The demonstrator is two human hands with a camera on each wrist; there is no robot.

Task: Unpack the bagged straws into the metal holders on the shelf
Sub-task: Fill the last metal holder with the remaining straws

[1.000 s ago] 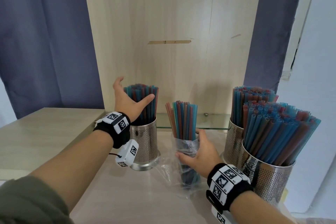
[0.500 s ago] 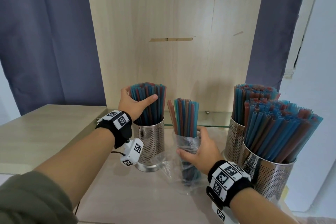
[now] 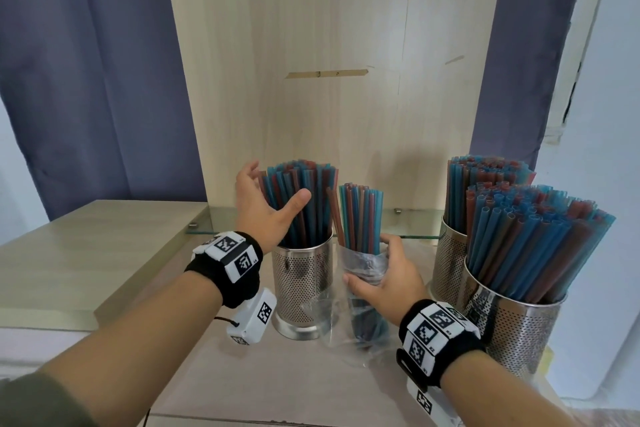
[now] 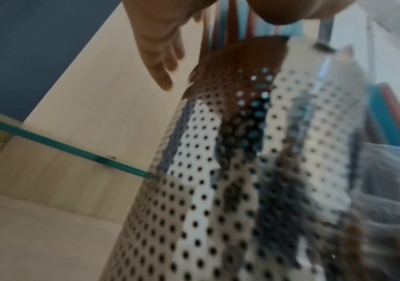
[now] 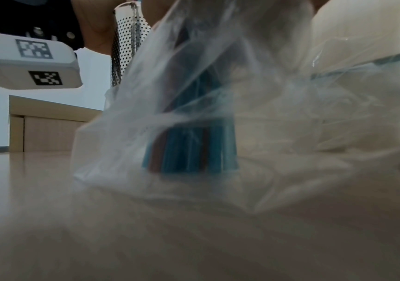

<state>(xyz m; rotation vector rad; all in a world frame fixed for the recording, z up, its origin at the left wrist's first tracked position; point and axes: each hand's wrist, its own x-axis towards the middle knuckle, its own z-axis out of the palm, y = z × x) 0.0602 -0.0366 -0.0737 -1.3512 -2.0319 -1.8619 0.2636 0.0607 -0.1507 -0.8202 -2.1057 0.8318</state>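
Note:
My left hand point(image 3: 277, 184) is spread open around the blue and red straws point(image 3: 301, 204) standing in the left perforated metal holder point(image 3: 303, 288); the thumb lies across their front and the straight fingers point(image 4: 162, 66) sit at their far left side. Just to the right, my right hand point(image 3: 367, 260) grips a bundle of straws point(image 3: 360, 211) upright through its clear plastic bag point(image 3: 346, 322). The bundle's lower ends point(image 5: 189, 152) stand on the shelf inside the crumpled bag point(image 5: 242, 104).
Two more metal holders point(image 3: 450, 263) point(image 3: 512, 326), packed with straws, stand at the right, close to my right wrist. A glass ledge point(image 3: 412, 225) runs along the wooden back panel. A raised wooden counter point(image 3: 86, 253) lies to the left.
Half a second ago my left hand was closed round the straws in the left holder; its fingers have now spread apart. My right hand has kept its hold on the bagged bundle.

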